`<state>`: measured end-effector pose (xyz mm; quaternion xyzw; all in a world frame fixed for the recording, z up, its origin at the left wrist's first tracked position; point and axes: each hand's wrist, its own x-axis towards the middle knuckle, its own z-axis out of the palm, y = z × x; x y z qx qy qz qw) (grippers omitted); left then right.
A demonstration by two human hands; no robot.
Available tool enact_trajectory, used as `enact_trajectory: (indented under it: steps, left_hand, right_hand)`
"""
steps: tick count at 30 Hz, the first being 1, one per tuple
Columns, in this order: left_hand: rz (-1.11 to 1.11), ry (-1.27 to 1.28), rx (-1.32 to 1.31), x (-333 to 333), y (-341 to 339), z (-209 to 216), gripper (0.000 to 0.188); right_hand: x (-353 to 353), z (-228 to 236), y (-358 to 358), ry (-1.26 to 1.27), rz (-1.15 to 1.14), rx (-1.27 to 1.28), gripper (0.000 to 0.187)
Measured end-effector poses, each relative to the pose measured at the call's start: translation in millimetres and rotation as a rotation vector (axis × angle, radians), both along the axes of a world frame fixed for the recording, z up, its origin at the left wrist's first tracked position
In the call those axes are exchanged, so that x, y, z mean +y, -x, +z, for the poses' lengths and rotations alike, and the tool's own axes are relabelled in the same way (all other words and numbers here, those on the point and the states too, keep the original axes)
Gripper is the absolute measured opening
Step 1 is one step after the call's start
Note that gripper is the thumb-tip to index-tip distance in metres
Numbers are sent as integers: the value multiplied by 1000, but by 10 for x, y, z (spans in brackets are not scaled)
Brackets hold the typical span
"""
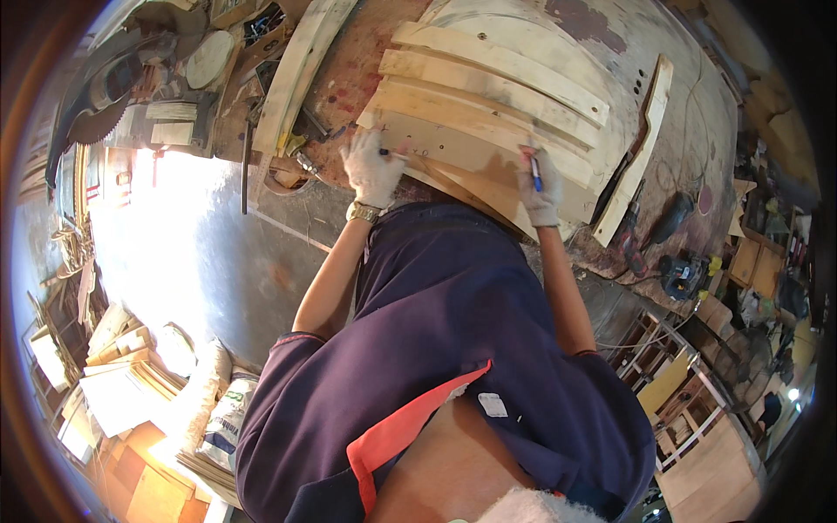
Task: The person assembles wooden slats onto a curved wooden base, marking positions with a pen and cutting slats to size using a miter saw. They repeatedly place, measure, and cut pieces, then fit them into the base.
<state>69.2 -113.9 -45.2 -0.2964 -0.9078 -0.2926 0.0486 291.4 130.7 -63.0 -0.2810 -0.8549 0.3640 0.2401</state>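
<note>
My right hand (539, 193), in a white knit glove with bare fingertips, is closed around a blue pen (536, 174) over the near right part of the wooden boards. At their near left corner is my left hand (370, 170), gloved the same way, with a watch (363, 212) at the wrist. Its fingers are bent around a small dark thing (384, 152) too small to name. Between my hands lies a pale flat board (445, 150) with small marks or holes. Long, slightly curved wooden slats (488, 74) lie side by side beyond it.
The boards rest on a stained worktable (697, 131). A notched wooden piece (641, 157) lies at the right, near power tools (676, 277). Long planks (305, 70) and a metal clamp-like tool (301, 157) are at the left. Wood offcuts (131, 392) are stacked at lower left.
</note>
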Motion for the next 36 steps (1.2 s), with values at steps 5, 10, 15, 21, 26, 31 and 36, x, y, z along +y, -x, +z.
enact_trajectory:
  steps: [5, 10, 15, 21, 26, 31, 36]
  left_hand:
    - [290, -192, -424, -217, 116, -102, 45]
    - [296, -96, -413, -237, 178, -123, 38]
    - [194, 6, -506, -191, 167, -22, 30]
    - [222, 68, -550, -179, 144, 86, 28]
    - [279, -359, -708, -239, 37, 107, 24]
    - [267, -307, -631, -163, 246, 154, 23]
    - [261, -229, -507, 173, 663, 137, 23]
  right_hand:
    - [288, 178, -651, -191, -310, 33, 27]
    - [369, 424, -838, -39, -760, -500, 38]
    - [342, 455, -839, 26, -800, -543, 43]
    - [337, 374, -968, 54, -793, -486, 48]
    - [444, 231, -1158, 153, -766, -259, 43]
    - [685, 146, -1175, 261, -686, 21, 38]
    - [993, 163, -818, 316, -618, 152, 33]
